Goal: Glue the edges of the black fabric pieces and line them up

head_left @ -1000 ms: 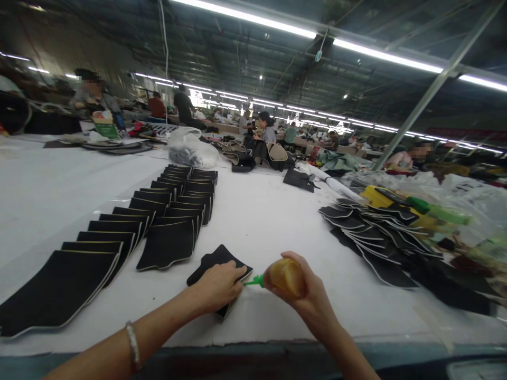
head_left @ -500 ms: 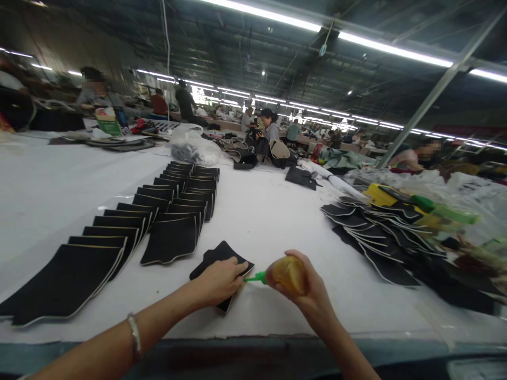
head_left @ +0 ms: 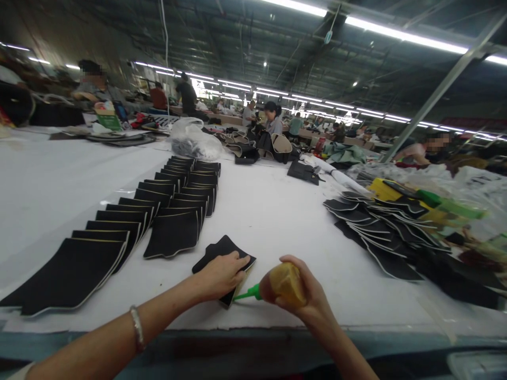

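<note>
My left hand (head_left: pixel 225 275) presses on a black leather-like panel (head_left: pixel 216 253) lying on the white table, index finger stretched toward its right corner and thumb by its right edge. Part of the panel is hidden under that hand. A squeeze bottle (head_left: pixel 284 285) of amber liquid, probably glue, is in my right hand (head_left: pixel 311 293), the fingers wrapped round it. It is tipped on its side, and its thin green nozzle (head_left: pixel 247 293) points left, the tip at the panel's lower right edge.
Two overlapping rows of black panels (head_left: pixel 71 274) lie on the left. A loose pile of black panels (head_left: pixel 372 232) sits at right, near a yellow object (head_left: pixel 388 191) and clear plastic. A plastic bag (head_left: pixel 194 140) stands at the back; several people work beyond.
The nozzle tip has moved down along the panel's right edge toward its near corner, my right hand shifting slightly down with the bottle. My left hand stays on the panel.
</note>
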### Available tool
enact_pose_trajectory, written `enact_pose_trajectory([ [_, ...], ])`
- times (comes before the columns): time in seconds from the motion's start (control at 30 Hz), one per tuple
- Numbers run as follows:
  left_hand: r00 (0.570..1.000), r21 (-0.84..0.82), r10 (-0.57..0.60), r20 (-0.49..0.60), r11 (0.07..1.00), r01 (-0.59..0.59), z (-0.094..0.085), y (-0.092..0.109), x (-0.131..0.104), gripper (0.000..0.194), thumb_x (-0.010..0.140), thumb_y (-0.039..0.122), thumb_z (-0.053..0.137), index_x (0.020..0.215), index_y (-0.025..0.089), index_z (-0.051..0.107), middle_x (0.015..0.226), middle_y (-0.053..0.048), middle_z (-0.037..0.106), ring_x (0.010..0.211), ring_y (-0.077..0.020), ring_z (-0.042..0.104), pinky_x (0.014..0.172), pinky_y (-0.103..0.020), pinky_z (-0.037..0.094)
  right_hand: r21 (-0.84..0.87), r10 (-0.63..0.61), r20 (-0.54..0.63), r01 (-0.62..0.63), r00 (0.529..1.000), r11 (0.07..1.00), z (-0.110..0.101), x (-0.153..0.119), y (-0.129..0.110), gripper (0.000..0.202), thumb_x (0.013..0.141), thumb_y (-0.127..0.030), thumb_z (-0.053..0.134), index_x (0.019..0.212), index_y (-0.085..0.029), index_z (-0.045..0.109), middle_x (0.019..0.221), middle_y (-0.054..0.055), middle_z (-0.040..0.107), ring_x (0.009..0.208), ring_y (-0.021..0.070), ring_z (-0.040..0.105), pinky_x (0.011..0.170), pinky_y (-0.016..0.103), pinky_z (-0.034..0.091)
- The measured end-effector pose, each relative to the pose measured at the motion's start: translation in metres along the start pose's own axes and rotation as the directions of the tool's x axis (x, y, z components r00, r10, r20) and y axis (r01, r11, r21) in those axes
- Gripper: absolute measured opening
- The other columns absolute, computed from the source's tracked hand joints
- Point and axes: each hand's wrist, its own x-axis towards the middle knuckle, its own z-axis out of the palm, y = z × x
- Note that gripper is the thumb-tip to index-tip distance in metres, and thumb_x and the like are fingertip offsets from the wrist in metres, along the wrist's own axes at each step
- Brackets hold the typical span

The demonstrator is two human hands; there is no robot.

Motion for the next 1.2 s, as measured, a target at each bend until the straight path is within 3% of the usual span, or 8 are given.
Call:
enact_pose_trajectory([
  [0.13,1.000,-0.004,-0.009,0.002,1.000,0.009,0.000,0.001,-0.001,0.049,0.091,0.032,0.030,0.137,0.025,0.044,0.099,-0.008,0.057,0.085,-0.0234,0.062,0.078,-0.034,0.045,0.004,-0.001,-0.035,0.002,0.999,1.000,-0.001,-0.002,0.001,0.056,0.074,-0.039,0.078,0.120,-0.026,0.050,0.102,0.002,0.057,0.082,0.0202,0.056,0.074,0.027,0.048],
  [0.3,1.000,0.019,-0.018,0.011,1.000,0.018,0.000,0.003,0.000,0.048,0.091,0.030,0.030,0.136,0.023,0.045,0.101,-0.009,0.057,0.086,-0.0237,0.062,0.079,-0.034,0.045,-0.001,-0.020,0.053,0.020,0.998,1.000,-0.005,-0.001,0.000,0.057,0.072,-0.038,0.080,0.120,-0.027,0.052,0.104,0.001,0.058,0.084,0.0208,0.058,0.075,0.027,0.048],
  [0.57,1.000,0.008,-0.002,-0.001,1.000,0.002,0.002,0.001,0.001,0.049,0.091,0.031,0.030,0.137,0.023,0.044,0.102,-0.009,0.057,0.087,-0.0246,0.062,0.079,-0.035,0.045,-0.085,-0.074,-0.048,0.069,0.996,0.994,-0.008,0.004,0.006,0.055,0.074,-0.034,0.079,0.120,-0.027,0.051,0.113,0.003,0.055,0.093,0.0213,0.057,0.081,0.027,0.047],
  [0.77,1.000,-0.007,-0.018,0.015,1.000,0.018,0.000,0.002,0.000,0.049,0.092,0.031,0.028,0.138,0.024,0.042,0.101,-0.008,0.057,0.086,-0.0232,0.062,0.079,-0.034,0.045,-0.011,-0.032,0.013,0.033,0.999,0.999,-0.004,-0.005,0.007,0.057,0.072,-0.041,0.079,0.120,-0.026,0.052,0.109,0.003,0.056,0.087,0.0212,0.057,0.076,0.026,0.048],
  [0.97,0.999,0.003,-0.027,0.023,1.000,0.026,0.000,0.004,-0.001,0.049,0.092,0.032,0.028,0.137,0.022,0.044,0.103,-0.009,0.057,0.087,-0.0236,0.062,0.078,-0.034,0.045,-0.001,-0.011,-0.074,0.011,0.997,1.000,-0.012,0.002,0.012,0.056,0.072,-0.036,0.080,0.119,-0.027,0.052,0.115,0.003,0.053,0.096,0.0229,0.055,0.084,0.029,0.046],
  [1.13,0.999,0.014,-0.032,0.035,0.999,0.031,0.000,0.004,0.000,0.050,0.090,0.029,0.029,0.138,0.023,0.042,0.103,-0.008,0.057,0.085,-0.0224,0.062,0.078,-0.033,0.045,0.025,-0.041,0.040,0.040,0.998,0.999,-0.010,-0.001,0.021,0.059,0.070,-0.036,0.082,0.121,-0.028,0.052,0.113,0.003,0.055,0.094,0.0226,0.057,0.082,0.029,0.048],
  [1.2,0.999,0.002,-0.033,0.031,0.999,0.033,0.001,0.003,0.000,0.050,0.091,0.029,0.029,0.138,0.023,0.041,0.103,-0.008,0.057,0.086,-0.0227,0.063,0.079,-0.033,0.045,0.034,-0.029,0.019,0.028,0.999,0.999,-0.013,0.003,0.023,0.058,0.071,-0.035,0.081,0.121,-0.028,0.051,0.109,0.002,0.056,0.090,0.0213,0.058,0.079,0.028,0.049],
])
